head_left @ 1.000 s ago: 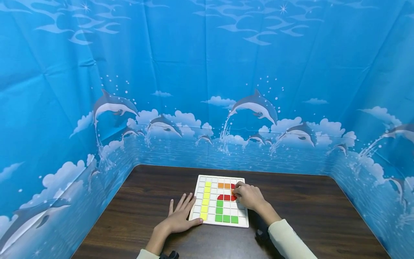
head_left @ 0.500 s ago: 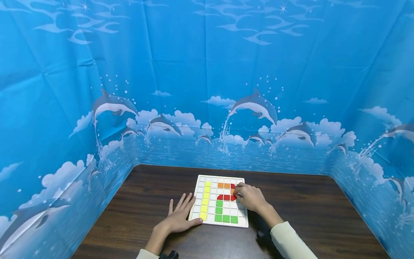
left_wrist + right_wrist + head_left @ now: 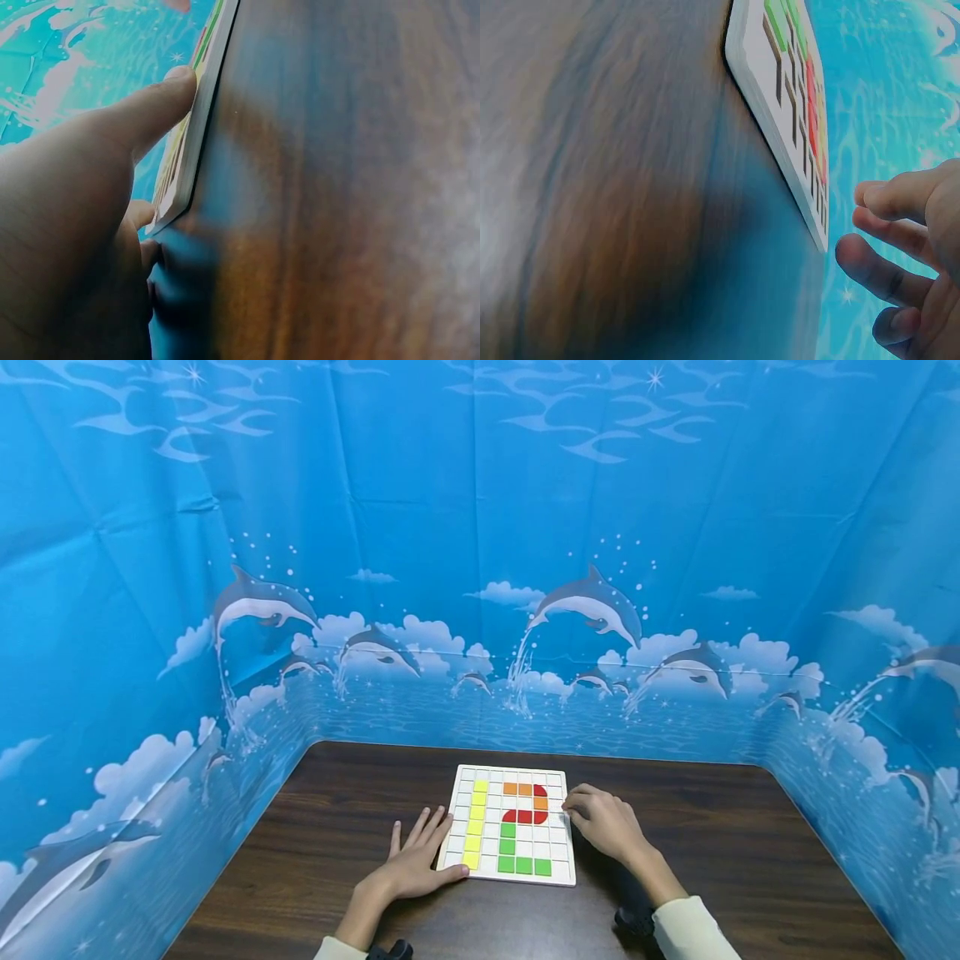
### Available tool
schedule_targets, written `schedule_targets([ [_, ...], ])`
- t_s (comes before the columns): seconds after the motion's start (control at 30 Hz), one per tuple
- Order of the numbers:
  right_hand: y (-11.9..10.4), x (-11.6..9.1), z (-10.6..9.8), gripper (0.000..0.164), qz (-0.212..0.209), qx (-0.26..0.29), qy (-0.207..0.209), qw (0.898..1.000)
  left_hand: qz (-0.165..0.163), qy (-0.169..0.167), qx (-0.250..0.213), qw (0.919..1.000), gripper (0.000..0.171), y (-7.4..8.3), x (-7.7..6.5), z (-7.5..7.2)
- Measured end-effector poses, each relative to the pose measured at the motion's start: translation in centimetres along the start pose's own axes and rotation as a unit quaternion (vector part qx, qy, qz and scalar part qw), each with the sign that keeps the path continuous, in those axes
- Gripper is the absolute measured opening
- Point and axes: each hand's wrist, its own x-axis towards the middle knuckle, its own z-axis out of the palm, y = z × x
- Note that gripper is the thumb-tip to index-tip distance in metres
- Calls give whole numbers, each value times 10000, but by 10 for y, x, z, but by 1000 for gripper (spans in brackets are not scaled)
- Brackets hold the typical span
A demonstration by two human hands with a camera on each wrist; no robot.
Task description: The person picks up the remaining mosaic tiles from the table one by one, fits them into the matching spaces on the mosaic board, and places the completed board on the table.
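Note:
A white gridded board (image 3: 529, 843) lies on the dark wooden table. Set in its cells are a column of yellow squares (image 3: 474, 827), green squares (image 3: 507, 847) in an L shape, orange squares (image 3: 511, 789) and red pieces with rounded corners (image 3: 540, 817). My left hand (image 3: 412, 864) lies spread at the board's left side, its thumb on the near left corner; the left wrist view shows that thumb (image 3: 161, 105) over the edge. Just off the board's right edge is my right hand (image 3: 606, 822), fingers loosely bent. The right wrist view shows nothing between its fingers (image 3: 877, 266).
Brown wooden tabletop (image 3: 720, 852) surrounds the board. A blue curtain (image 3: 480, 568) printed with dolphins stands behind the table and along both sides. Dark wrist devices (image 3: 633, 920) sit at both sleeves.
My right hand has come off the board and moved right, past its edge. The orange and red pieces that it covered now show in full. My left hand has stayed in place.

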Motion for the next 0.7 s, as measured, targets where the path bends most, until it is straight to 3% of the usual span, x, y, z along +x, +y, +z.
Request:
schedule_targets([
  [0.27, 28, -23, -23, 9, 298, -35, 137, 9995, 37, -58, -378, 9993, 102, -1, -1, -4],
  [0.37, 39, -32, -34, 12, 450, -40, 207, 9988, 156, 153, -492, 9985, 97, -1, 1, -8],
  [0.57, 58, -47, -54, 13, 630, 78, 296, 9975, 135, 1114, -234, 9934, 69, 4, 9, -22],
  [0.7, 70, -53, -63, 15, 685, 258, 313, 9968, 98, 1951, 181, 9806, 34, 7, 15, -31],
])
